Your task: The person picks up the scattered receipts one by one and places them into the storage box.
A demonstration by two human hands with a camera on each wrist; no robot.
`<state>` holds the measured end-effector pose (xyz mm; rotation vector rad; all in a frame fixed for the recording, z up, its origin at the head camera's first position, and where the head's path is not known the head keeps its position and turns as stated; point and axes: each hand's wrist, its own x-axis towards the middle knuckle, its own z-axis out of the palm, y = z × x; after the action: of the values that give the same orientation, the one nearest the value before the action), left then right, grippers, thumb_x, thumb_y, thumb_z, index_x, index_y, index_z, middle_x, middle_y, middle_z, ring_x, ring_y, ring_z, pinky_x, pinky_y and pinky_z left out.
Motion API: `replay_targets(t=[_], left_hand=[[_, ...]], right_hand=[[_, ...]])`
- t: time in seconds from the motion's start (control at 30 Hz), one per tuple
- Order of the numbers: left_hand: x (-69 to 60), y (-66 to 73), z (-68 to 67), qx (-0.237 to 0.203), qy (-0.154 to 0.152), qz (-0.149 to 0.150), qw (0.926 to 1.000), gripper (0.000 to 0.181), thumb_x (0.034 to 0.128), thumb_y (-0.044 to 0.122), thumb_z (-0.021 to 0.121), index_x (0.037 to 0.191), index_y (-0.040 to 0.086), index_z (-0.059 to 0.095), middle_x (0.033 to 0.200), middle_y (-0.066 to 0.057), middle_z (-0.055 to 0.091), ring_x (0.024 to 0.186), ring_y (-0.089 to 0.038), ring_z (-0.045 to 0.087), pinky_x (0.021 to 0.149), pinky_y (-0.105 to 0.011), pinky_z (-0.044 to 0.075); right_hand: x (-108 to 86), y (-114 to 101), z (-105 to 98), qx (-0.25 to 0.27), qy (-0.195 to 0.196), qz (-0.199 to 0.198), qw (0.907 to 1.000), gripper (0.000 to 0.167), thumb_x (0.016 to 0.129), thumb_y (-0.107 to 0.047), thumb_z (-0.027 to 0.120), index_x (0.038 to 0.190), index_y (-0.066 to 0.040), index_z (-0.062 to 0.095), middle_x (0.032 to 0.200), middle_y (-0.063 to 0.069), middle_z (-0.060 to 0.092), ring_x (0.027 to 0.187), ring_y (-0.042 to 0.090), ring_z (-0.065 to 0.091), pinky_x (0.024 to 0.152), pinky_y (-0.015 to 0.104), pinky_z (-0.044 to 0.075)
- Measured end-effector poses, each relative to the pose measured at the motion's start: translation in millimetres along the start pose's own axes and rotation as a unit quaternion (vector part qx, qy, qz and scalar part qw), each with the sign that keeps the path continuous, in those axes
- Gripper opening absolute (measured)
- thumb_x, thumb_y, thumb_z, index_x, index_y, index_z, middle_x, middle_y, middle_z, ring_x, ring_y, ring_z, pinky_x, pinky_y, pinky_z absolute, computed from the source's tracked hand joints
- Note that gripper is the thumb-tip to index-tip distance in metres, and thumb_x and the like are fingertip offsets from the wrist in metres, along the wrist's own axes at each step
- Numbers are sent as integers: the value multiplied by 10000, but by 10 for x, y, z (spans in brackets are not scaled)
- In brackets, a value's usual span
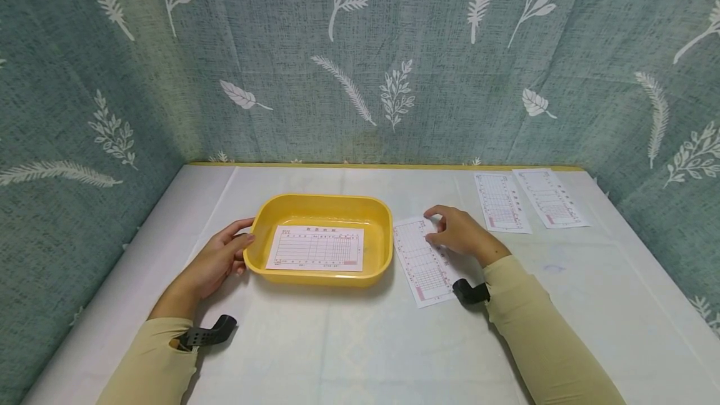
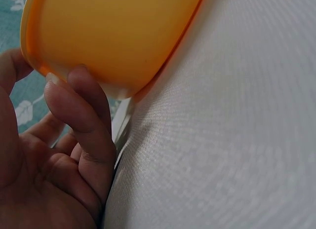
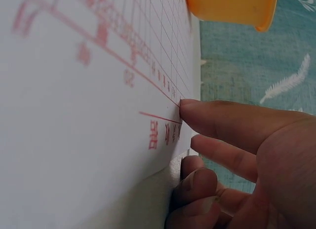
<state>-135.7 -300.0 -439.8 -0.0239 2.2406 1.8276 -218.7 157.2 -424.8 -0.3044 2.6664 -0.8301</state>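
At far left, a tan sleeve (image 1: 152, 361) with a black wrist band (image 1: 210, 333) leads up toward 1 o'clock to the left hand (image 1: 216, 258). This hand holds the yellow tray (image 1: 318, 280) by its 9 o'clock end: the thumb is at the rim, and curled fingers (image 2: 74, 108) touch the outer wall.

The tray stands on the white tabletop (image 1: 349, 349), slightly left of centre. In it lies one printed slip (image 1: 315, 252), its long sides running from 9 to 3 o'clock, nearer the tray's 6 o'clock wall.

Just beside the tray, at its 3 o'clock, is a second slip (image 1: 416, 255), slanting from 11 to 5 o'clock; whether it touches the tray I cannot tell. The right hand (image 1: 464, 236) pinches this slip near its 1 o'clock corner, the thumb on the printed face and the other fingers bent at the edge. A black band (image 1: 471, 292) and the other tan sleeve (image 1: 545, 336) stretch from that wrist toward 5 o'clock.

Beyond the right hand, toward its 1 o'clock, a third slip (image 1: 500, 202) and a fourth slip (image 1: 551, 199) lie close side by side, both slanting from 11 to 5. A teal leaf-patterned curtain (image 1: 270, 30) hangs at 12 o'clock.
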Motion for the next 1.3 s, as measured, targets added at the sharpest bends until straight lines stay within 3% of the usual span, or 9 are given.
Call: replay_targets(t=[0.63,1.3], left_hand=[[-16,14,-4,-109,-42,27,9999,563,1056,301,484,1512,42,279,1039,88,634,665,-38,553,545,-173,485],[3,7,-4,-93,-41,-41,9999,574,1054,318,491,1519,57,278,1042,78,636,666,-44,552,552,-171,496]], right_hand=[[-3,-6,2,-4,-48,75,10000,521,905,-189,730,1384,-132,531,923,99,552,786,210,522,640,279,421],[-17,-11,12,105,14,11,9999,355,904,-160,726,1179,-57,526,877,80,530,748,185,501,621,274,403]])
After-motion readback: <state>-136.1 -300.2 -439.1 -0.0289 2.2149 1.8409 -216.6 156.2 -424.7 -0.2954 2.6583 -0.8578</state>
